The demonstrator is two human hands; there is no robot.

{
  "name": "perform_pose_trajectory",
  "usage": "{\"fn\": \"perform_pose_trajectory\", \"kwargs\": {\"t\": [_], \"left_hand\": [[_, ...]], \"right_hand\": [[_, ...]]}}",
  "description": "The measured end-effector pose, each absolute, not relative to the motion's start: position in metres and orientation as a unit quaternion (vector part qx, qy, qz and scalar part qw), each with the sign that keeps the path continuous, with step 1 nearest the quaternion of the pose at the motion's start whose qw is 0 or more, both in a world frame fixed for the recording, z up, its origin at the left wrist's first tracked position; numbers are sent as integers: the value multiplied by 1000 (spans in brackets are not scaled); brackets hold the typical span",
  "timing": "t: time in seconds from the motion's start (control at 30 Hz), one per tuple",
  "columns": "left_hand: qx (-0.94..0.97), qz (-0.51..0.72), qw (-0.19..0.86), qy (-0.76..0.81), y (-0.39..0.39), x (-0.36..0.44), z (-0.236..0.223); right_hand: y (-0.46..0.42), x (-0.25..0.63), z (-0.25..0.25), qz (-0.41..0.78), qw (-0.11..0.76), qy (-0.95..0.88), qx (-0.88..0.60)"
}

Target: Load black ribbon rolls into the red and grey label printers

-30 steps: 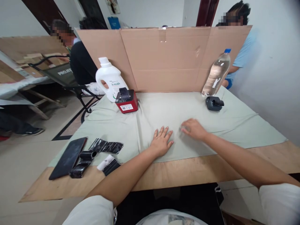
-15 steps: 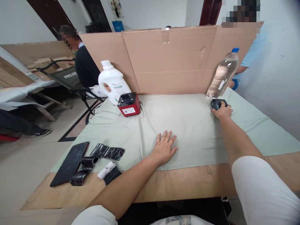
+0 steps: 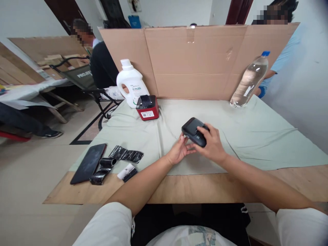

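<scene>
My right hand [image 3: 212,142] is closed over a small black box-shaped device [image 3: 192,129] with rounded corners, gripping it from the right side. The device is tilted and held up off the cloth. Below its near left corner, my left hand [image 3: 178,149] meets it, thumb at the edge and fingers curled toward the underside. How firmly the left fingers grip is partly hidden. Further off to the left stands a red and black box-shaped device [image 3: 148,111] with a white label and a black strip on top.
A white jug [image 3: 133,83] and a clear bottle with a blue cap [image 3: 249,82] lean by a cardboard panel [image 3: 189,65]. A dark flat tablet-like slab [image 3: 89,164], shiny black strips [image 3: 126,154] and a white roll [image 3: 126,171] lie left. Two people sit beyond the table.
My right hand reached out to the black device by the bottle and brought it back to the middle. My left hand lifted from lying flat on the cloth and met it.
</scene>
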State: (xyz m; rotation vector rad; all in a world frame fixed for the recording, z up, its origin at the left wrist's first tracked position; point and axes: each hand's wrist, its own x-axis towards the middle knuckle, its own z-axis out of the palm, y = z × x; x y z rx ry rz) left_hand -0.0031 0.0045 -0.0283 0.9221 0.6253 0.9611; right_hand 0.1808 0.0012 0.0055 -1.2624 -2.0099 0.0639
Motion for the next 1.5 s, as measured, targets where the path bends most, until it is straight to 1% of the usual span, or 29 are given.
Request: {"fn": "perform_pose_trajectory", "kwargs": {"t": [0.07,0.13,0.2,0.33,0.37,0.4,0.5,0.57,0.7,0.77,0.97,1.2,1.5], "left_hand": [[399,460,742,279,1,-5,-25],[400,509,697,308,0,-8,-22],[411,541,655,330,1,-11,-21],[455,506,655,328,2,-10,-23],[470,491,658,325,2,-8,-24],[484,477,659,323,1,-6,-26],[527,456,642,321,-3,-1,-29],[556,448,622,322,-4,0,-30],[582,432,607,326,-3,-2,-32],[567,434,622,321,-1,-4,-35],[442,404,742,300,8,-11,-39],[424,390,756,310,11,-13,-35],[427,395,744,329,13,-13,-35]], "right_hand": [[-29,158,2,36,364,-799,-478],[-47,149,-3,77,366,-800,-470],[-51,152,-7,139,385,-788,-461],[-32,172,-14,256,478,-698,-468],[-26,176,-17,281,490,-678,-471],[-22,179,-20,307,489,-668,-470],[-16,182,-29,375,442,-682,-445],[-17,182,-33,390,425,-690,-437],[-20,181,-36,387,425,-685,-448],[-19,181,-36,390,427,-677,-454],[-17,182,-37,442,444,-636,-450],[-15,185,-37,463,447,-620,-449],[-14,191,-29,564,447,-561,-410]]}}
